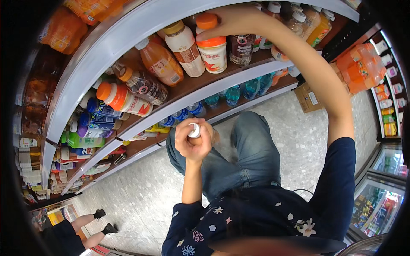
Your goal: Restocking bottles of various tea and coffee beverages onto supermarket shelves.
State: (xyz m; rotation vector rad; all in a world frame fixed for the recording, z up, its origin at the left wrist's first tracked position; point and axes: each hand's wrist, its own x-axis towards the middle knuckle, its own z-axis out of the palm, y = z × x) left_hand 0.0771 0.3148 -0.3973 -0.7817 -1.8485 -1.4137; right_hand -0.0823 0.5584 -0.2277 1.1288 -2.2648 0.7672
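My left hand (193, 142) is closed around a small container whose white cap (194, 130) faces up. The rest of that container is hidden by my fingers, in front of my knees. Stretched up to the shelf, my right hand (229, 22) has its thumb across the neck of a white bottle with an orange cap (212, 57). Its other fingers are out of sight behind the bottle. Left of it stands a white and brown bottle with a gold cap (187, 48). To its right is a dark-labelled bottle (241, 49), partly under my forearm.
A shelf edge (224, 80) runs below the bottles, with blue-green bottles (233, 96) on the level beneath. A cardboard box (307, 97) and packed orange drinks (360, 68) stand at right. Glass-topped cabinets (378, 204) sit behind. A person's legs (85, 228) appear at lower left.
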